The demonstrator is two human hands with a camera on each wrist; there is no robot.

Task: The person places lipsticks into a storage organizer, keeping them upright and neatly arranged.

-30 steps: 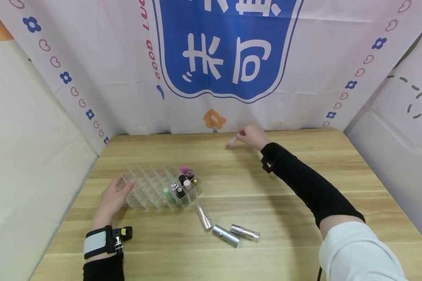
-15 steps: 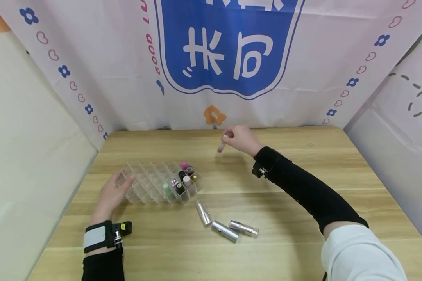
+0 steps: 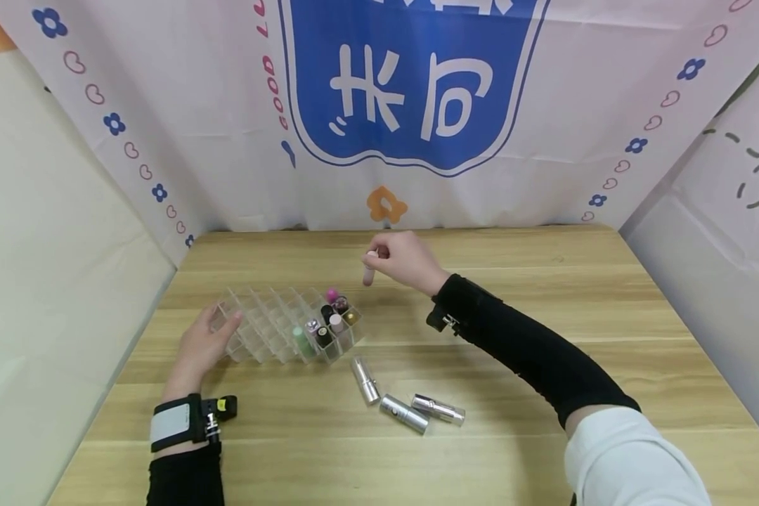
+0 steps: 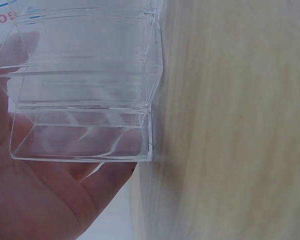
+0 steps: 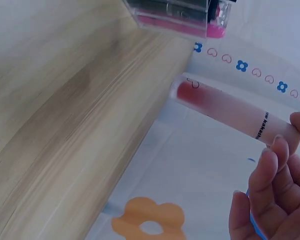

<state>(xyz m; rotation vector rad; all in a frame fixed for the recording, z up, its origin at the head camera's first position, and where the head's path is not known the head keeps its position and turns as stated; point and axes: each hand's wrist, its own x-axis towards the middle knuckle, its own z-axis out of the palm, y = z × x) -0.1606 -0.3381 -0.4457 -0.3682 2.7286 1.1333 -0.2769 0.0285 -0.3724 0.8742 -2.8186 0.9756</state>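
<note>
- Nearest are the person's sleeves: a black one (image 3: 186, 478) at the left forearm, and on the right a white one (image 3: 632, 460) above a long black one (image 3: 531, 344).
- Both wrists carry small strapped cameras, the left camera (image 3: 220, 407) close to the hand.
- Three silver tubes lie flat on the table (image 3: 468, 457): the first tube (image 3: 365, 381) just in front of the rack, the second tube (image 3: 404, 414) and third tube (image 3: 438, 410) nearer the person. Whether those two touch is hard to tell.
- Left hand (image 3: 201, 348): thumb and fingers bent round the left end of the clear rack (image 4: 85, 135), seen through its wall.
- Bottles crowd the rack's right end — a mint bottle (image 3: 303, 342), black caps (image 3: 324, 338), a pale cap (image 3: 336, 323), a gold top (image 3: 351, 318) and, at the far corner, a pink bottle (image 3: 332, 294). This filled end stands between the right hand and the left.
- Right hand (image 3: 407, 260): thumb and fingertips pinch the frosted tube (image 5: 230, 112) at one end, other fingers loosely curled. The tube slants downward above the wood, beyond the rack's right end — near it, yet apart.
- Farthest, a printed curtain (image 3: 228, 105) hangs along the back edge, orange flower (image 3: 386, 204) low down.
</note>
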